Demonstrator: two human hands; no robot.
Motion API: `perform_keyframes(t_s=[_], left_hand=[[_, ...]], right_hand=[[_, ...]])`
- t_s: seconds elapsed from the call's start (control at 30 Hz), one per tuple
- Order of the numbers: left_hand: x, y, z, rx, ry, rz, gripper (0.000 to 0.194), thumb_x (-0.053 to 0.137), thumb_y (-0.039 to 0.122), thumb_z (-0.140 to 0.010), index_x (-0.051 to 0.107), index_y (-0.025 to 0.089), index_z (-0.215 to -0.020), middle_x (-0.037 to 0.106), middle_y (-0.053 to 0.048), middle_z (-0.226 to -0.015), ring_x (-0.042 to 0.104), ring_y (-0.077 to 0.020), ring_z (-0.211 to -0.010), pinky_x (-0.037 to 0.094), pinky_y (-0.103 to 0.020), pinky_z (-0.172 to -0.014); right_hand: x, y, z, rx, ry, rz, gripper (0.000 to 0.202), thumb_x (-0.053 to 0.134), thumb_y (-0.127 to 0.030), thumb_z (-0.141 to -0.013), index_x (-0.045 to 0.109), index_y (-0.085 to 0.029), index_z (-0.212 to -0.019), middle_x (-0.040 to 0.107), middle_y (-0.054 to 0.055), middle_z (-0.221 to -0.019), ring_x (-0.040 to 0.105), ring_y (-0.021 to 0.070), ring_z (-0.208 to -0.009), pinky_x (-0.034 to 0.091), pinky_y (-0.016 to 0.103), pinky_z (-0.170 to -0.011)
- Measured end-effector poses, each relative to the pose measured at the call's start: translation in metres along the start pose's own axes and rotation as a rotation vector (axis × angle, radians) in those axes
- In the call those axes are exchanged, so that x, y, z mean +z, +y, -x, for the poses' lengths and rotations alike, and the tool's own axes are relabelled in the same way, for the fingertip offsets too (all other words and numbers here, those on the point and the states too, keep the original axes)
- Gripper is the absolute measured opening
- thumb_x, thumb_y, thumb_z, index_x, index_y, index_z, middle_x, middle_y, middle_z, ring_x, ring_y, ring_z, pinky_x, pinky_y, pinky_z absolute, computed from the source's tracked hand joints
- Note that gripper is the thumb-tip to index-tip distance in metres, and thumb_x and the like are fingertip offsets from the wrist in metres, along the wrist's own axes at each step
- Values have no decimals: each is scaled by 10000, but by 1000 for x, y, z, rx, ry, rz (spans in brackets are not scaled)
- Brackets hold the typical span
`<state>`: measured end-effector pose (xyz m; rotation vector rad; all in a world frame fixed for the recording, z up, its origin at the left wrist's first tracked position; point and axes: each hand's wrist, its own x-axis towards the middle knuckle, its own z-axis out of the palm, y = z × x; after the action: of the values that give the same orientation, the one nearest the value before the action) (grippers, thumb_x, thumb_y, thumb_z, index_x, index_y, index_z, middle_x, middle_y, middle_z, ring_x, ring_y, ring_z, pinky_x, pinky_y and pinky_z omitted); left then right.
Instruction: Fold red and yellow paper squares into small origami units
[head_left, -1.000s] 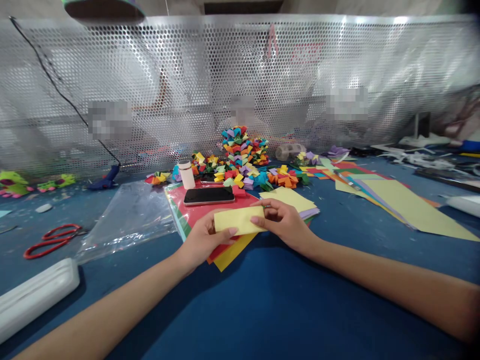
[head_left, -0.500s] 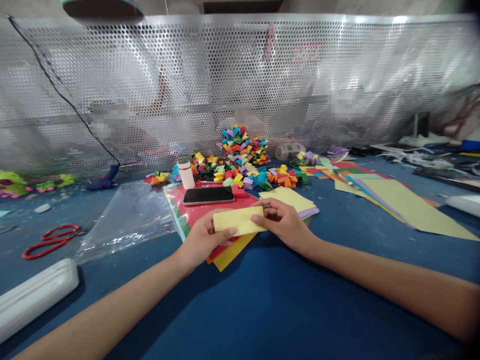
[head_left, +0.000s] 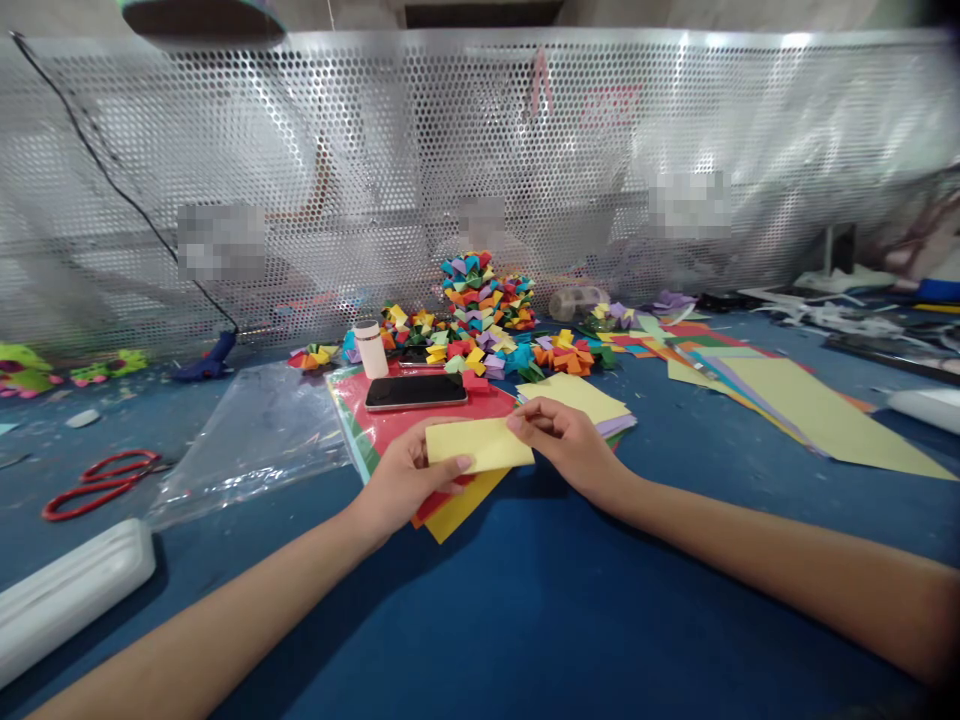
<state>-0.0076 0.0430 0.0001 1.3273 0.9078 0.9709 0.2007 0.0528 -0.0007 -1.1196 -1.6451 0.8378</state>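
A folded strip of pale yellow paper point(head_left: 480, 445) is held up between my two hands, above the table. My left hand point(head_left: 409, 470) grips its left end, thumb in front and fingers behind. The thumb and fingers of my right hand point(head_left: 566, 445) pinch its upper right corner. Under and behind the strip lies a stack of coloured sheets, with a red sheet point(head_left: 390, 430) and a yellow sheet point(head_left: 457, 515) showing. A black phone point(head_left: 416, 391) rests on the stack. Pale yellow paper pieces point(head_left: 581, 395) lie just behind my right hand.
Folded paper pieces point(head_left: 480, 295) are piled at the back, near a white bottle point(head_left: 370, 350). At left are red-handled scissors point(head_left: 105, 480), a clear plastic bag point(head_left: 255, 435) and a white device point(head_left: 75, 595). Coloured sheets point(head_left: 817, 405) lie at right. A perforated metal screen point(head_left: 420, 130) stands behind.
My right hand's thumb has slid up along the paper to its upper right corner, so the lower right part now shows. My left hand keeps its grip.
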Motion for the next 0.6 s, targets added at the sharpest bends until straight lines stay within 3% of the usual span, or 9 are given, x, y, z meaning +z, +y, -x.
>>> perform_keyframes(t_s=[0.23,0.43,0.6], left_hand=[[0,-2,-2,-9,-46,186,375,639,309,-833,549,180,-1174,692,-109,-1090,706,-188,-856,549,-214,-670],[0,-1,-3,-28,-37,205,310,592,304,-873,572,151,-1142,715,-128,-1028,706,-189,-857,545,-219,-674],[-1,-2,-2,-56,-43,156,336,583,392,-865,619,120,-1059,703,-161,-1056,694,-225,-898,546,-263,-694]], right_hand=[[-2,9,-6,0,110,-41,312,605,-491,-796,576,-181,-822,559,2,-705,498,128,-637,377,244,-554],[-3,10,-8,14,138,-71,327,620,-501,-779,584,-180,-827,571,9,-722,507,130,-647,389,245,-561],[-2,7,-6,21,122,-91,344,632,-518,-760,582,-183,-819,560,-3,-684,480,117,-600,357,237,-522]])
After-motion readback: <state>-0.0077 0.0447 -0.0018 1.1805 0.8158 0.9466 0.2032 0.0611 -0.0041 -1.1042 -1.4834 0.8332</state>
